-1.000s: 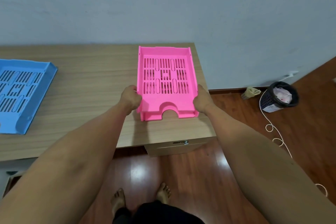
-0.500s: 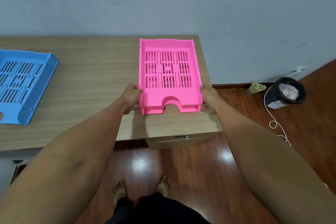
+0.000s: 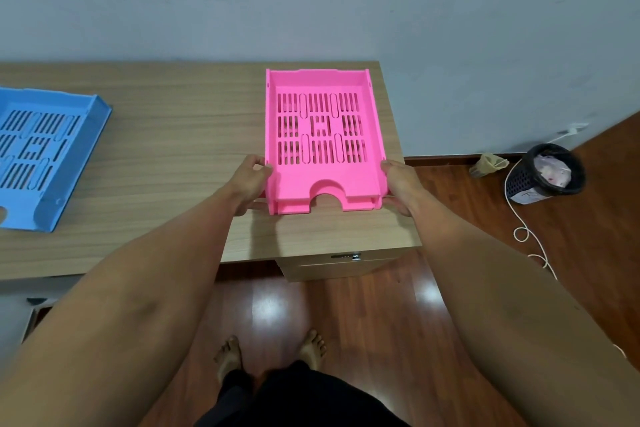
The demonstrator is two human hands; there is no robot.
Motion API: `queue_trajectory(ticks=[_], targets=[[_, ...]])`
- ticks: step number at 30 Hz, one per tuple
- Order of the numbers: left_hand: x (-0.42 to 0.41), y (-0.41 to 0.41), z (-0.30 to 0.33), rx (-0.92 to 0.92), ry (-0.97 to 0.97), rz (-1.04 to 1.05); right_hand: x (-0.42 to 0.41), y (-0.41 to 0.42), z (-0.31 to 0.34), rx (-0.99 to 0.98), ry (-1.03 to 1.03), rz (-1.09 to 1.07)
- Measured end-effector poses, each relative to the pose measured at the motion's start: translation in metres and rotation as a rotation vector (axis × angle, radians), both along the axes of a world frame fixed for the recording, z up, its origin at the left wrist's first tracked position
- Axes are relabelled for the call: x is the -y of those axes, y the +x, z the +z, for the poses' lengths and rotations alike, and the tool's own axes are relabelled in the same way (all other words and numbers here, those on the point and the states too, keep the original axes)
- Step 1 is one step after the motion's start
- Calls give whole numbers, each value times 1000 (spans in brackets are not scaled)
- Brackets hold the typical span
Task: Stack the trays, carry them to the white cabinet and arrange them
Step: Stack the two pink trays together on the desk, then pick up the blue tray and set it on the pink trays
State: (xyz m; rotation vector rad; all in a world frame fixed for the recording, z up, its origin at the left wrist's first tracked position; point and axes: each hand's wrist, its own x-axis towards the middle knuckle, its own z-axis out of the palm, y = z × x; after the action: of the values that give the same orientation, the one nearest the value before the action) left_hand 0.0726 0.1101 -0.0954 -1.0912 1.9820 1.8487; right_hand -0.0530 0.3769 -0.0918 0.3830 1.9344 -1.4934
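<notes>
A pink slotted tray [image 3: 322,180] sits at the right end of the wooden desk [image 3: 173,149], its notched front edge facing me. A second pink edge shows just under its front, so it looks like two trays stacked. My left hand [image 3: 250,184] grips the tray's front left corner and my right hand [image 3: 401,185] grips its front right corner. A blue slotted tray [image 3: 38,156] lies on the desk at the far left, partly cut off by the frame. The white cabinet is not in view.
The desk stands against a grey wall, with a drawer unit [image 3: 332,265] under its right end. On the wooden floor to the right stand a black waste bin [image 3: 543,173], a crumpled paper bag [image 3: 488,163] and a white cable [image 3: 526,236]. My bare feet are below.
The pink tray has come level and shifted slightly right, while both hands have slid down to its front corners. The view has shifted a little.
</notes>
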Motion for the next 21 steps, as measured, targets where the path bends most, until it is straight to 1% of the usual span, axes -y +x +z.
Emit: queue_trajectory(ticks=[4,11,15,16,19,21], targets=[[-2,2,3,14,16,-25,1,1,-2,4,-10,-23],[-2,2,6,-2,-10,-44,6,0,-8,-82,69,43],[0,1,2,17,-6,-41,8,1,-12,-118,137,66],[1,1,1,24,-4,-45,10,1,-11,-157,178,70],[8,-1,1,38,-36,-43,21,0,4,-439,381,85],[16,-3,4,31,-88,-11,35,-5,17,-584,448,96]])
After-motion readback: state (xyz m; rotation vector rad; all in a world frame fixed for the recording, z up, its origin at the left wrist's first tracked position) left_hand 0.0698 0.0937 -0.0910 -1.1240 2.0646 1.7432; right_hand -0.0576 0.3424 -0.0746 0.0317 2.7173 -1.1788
